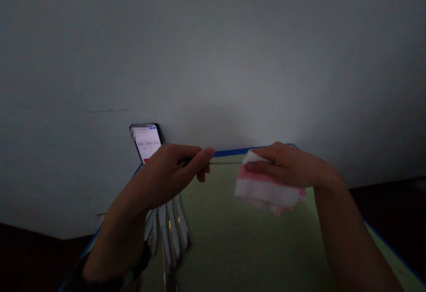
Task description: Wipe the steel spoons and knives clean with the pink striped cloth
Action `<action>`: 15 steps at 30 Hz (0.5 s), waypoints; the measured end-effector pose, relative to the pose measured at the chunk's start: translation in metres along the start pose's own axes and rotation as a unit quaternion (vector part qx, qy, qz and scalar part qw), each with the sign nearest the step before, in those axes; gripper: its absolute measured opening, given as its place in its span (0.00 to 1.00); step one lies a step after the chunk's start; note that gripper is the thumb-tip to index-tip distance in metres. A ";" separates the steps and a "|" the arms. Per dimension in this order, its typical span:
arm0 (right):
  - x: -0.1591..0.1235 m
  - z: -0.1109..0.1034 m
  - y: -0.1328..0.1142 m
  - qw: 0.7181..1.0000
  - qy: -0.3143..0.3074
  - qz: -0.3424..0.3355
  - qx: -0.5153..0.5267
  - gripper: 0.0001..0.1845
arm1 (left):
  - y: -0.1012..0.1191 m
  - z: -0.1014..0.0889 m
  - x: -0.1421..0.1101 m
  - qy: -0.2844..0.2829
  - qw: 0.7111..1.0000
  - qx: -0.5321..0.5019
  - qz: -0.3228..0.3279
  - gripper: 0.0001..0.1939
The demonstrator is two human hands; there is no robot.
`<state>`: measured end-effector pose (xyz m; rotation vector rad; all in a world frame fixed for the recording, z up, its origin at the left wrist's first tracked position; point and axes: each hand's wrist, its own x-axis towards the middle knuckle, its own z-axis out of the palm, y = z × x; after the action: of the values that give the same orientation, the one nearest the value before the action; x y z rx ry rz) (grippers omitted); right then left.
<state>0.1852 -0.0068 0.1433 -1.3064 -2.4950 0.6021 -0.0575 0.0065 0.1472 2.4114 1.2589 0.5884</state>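
The thin utensil (226, 163) runs level above the far part of the table (239, 247), showing as a narrow grey line between your hands; its exact kind is hard to tell. Your left hand (176, 167) is closed around one end, while your right hand (288, 163) pinches the pink-and-white cloth (266, 190) over the other end, hiding it. The cloth is soft, striped and hangs in folds. Shiny metal knives (171, 230) lie bunched on the greenish top, partly covered by your left forearm. Beyond, a lit phone (148, 143) leans against the grey wall (213, 61), its lower part blocked by your left hand.
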 end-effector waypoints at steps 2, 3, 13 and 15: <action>0.000 -0.001 -0.003 1.000 -0.003 -0.012 0.004 0.21 | 0.005 0.000 0.000 0.010 1.000 0.010 -0.010 0.22; 0.000 0.000 -0.005 1.000 -0.007 -0.018 0.006 0.20 | 0.007 0.000 0.000 0.009 1.000 0.018 -0.011 0.22; 0.009 0.013 -0.002 0.992 -0.076 -0.094 0.036 0.13 | 0.036 0.042 0.012 -0.003 0.983 0.159 0.091 0.17; 0.008 0.010 0.001 0.992 -0.084 -0.083 0.044 0.14 | 0.036 0.040 0.012 -0.016 0.984 0.142 0.104 0.17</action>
<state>0.1769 -0.0017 0.1340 -1.0447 -2.6441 0.8014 -0.0062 -0.0072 0.1331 2.8008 1.1525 0.4480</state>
